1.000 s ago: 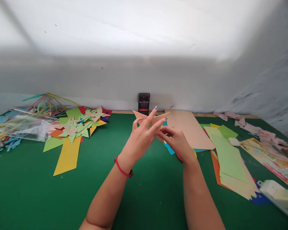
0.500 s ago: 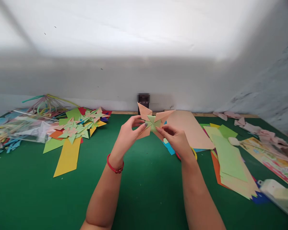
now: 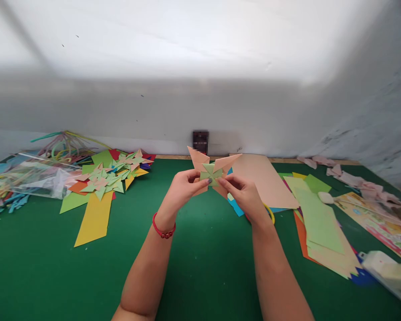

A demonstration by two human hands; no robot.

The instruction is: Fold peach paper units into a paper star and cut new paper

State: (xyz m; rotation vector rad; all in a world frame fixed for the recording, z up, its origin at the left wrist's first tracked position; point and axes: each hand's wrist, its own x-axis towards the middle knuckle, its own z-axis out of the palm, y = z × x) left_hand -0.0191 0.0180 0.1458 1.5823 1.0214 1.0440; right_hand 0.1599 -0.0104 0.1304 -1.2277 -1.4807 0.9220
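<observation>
Between both hands I hold up a folded paper pinwheel [image 3: 212,169], with a green centre and pointed peach blades, above the green table [image 3: 194,267]. My left hand [image 3: 183,187] pinches its left side, the thumb pressing on the green centre. My right hand [image 3: 240,191] is closed on the right side, its thumb on the lower right of the centre. The fingers hide parts of the lower blades. A red beaded bracelet [image 3: 163,226] circles my left wrist.
At left lie a heap of folded paper stars [image 3: 107,179], a yellow sheet [image 3: 93,220] and coloured strips [image 3: 6,191]. To the right are a large peach sheet [image 3: 260,178], green sheets [image 3: 317,218] and a white glue gun [image 3: 381,263]. A dark device [image 3: 200,140] stands by the wall.
My left hand has slid slightly down and right, its thumb now lower on the green centre. The pinwheel's upper blades have shifted a little left. My right hand stays nearly in place.
</observation>
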